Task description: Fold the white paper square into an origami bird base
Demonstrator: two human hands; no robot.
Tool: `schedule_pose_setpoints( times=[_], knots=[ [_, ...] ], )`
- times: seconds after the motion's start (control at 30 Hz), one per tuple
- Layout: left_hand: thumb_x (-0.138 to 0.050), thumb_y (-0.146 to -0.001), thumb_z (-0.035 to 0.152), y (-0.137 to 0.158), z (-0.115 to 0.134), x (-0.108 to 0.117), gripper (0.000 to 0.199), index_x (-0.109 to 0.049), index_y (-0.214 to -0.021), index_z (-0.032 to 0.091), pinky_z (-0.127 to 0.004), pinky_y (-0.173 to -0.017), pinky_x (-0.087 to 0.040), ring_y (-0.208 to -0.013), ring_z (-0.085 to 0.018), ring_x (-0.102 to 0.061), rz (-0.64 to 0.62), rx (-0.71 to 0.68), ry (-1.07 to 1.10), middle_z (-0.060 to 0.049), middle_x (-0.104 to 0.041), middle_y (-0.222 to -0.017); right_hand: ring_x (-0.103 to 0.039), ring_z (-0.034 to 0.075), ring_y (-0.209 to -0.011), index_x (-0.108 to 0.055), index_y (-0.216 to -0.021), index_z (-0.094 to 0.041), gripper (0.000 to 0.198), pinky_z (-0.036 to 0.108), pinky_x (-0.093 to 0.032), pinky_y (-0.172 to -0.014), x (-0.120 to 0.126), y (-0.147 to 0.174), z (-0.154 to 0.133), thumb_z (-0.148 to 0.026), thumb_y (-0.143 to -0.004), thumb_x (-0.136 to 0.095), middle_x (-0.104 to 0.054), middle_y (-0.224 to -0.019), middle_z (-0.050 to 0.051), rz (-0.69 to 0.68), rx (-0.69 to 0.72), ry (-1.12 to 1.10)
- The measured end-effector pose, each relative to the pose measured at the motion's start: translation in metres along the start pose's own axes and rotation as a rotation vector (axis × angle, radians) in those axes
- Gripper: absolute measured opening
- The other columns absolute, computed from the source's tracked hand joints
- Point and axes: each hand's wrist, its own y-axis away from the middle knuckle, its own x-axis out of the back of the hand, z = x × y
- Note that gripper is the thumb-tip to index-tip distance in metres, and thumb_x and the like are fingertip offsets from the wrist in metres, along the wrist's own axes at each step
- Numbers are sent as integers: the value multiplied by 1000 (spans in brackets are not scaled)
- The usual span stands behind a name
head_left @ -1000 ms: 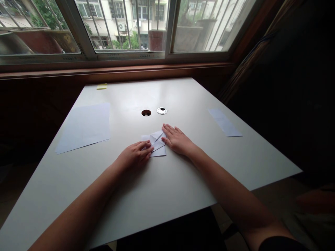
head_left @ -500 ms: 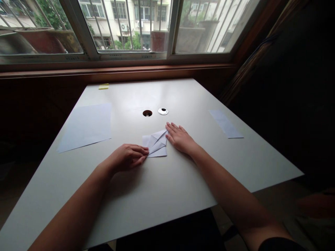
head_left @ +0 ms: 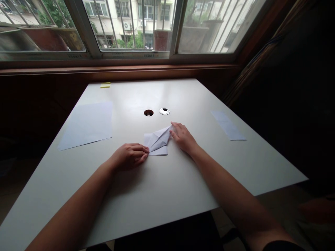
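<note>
A folded white sheet of paper [head_left: 158, 139] lies in the middle of the table, with creased flaps running diagonally across it. My left hand [head_left: 132, 154] is closed at its lower left corner, fingertips pressed together on the edge. At the upper right, my right hand [head_left: 183, 136] pinches the raised corner of a flap between thumb and fingers. That corner stands slightly up from the rest of the paper. The undersides of the folds are hidden.
On the white table [head_left: 162, 188] lie a large paper sheet [head_left: 87, 123] at left and a narrow paper strip [head_left: 229, 125] at right. Beyond the folded paper are a round cable hole [head_left: 148, 113] and its cover [head_left: 164, 111]. Yellow sticky notes [head_left: 105, 85] sit near the far edge.
My right hand has gone from lying flat with fingers stretched to pinching the flap's corner, which is now pulled up and outward. My left hand stays at the lower left corner.
</note>
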Motion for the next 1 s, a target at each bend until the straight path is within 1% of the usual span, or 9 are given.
schedule_pose_setpoints(
  times=[0.07,0.13,0.2,0.23,0.33,0.4,0.53,0.8,1.0],
  knots=[
    [-56,-92,19,-1,-1,-8,22,-73,-105,23,-32,-98,-57,-110,-18,-68,32,11,-101,-2,-74,-111,-57,27,-116,-54,-131,-16,43,43,-44,-105,0,1,1,-41,-97,-45,-62,-124,15,115,-61,-128],
    [-55,-93,20,-3,-2,-15,25,-71,-112,21,-33,-100,-57,-112,-19,-67,57,11,-177,-3,-72,-117,-63,24,-99,-49,-130,-18,44,40,-51,-92,0,1,2,-44,-94,-50,-65,-110,11,205,-165,-275],
    [-53,-94,19,-6,0,-20,28,-68,-117,19,-35,-101,-56,-114,-20,-66,56,15,-231,-4,-71,-120,-64,21,-85,-45,-131,-19,48,37,-53,-79,1,1,2,-46,-92,-54,-66,-102,8,262,-271,-364],
    [-52,-94,19,-8,2,-21,28,-68,-118,18,-35,-101,-57,-114,-20,-66,58,26,-252,-5,-71,-120,-63,21,-81,-48,-127,-19,45,36,-52,-75,2,1,2,-46,-92,-55,-66,-100,7,261,-298,-366],
    [-52,-95,20,-11,7,-24,31,-66,-122,16,-39,-101,-56,-115,-23,-64,32,37,-292,-8,-69,-125,-61,21,-82,-64,-98,-20,26,36,-47,-78,4,-1,-2,-43,-94,-53,-67,-92,6,125,-212,-257],
    [-51,-95,19,-12,9,-26,32,-65,-124,16,-40,-101,-56,-114,-23,-63,22,27,-289,-8,-67,-127,-59,21,-84,-68,-88,-21,25,37,-44,-83,5,-2,-7,-41,-94,-54,-68,-86,5,24,-100,-200],
    [-51,-96,19,-11,11,-28,33,-62,-126,16,-40,-98,-57,-114,-24,-62,-17,-37,-241,-9,-67,-127,-59,20,-83,-70,-92,-21,23,34,-45,-80,4,-2,-17,-42,-92,-61,-68,-88,5,-39,-35,-243],
    [-52,-97,20,-13,13,-30,32,-62,-128,19,-37,-99,-57,-115,-22,-62,-54,-105,-154,-7,-67,-128,-63,17,-79,-69,-99,-22,29,31,-49,-74,7,1,-26,-47,-86,-67,-71,-95,4,-116,-170,-437],
    [-47,-99,18,-15,20,-28,35,-57,-133,19,-37,-104,-53,-124,-22,-59,-107,-175,-95,-8,-65,-132,-65,18,-82,-61,-106,-23,39,29,-50,-70,1,2,-32,-51,-81,-70,-71,-93,3,-126,-240,-635]
  ],
)
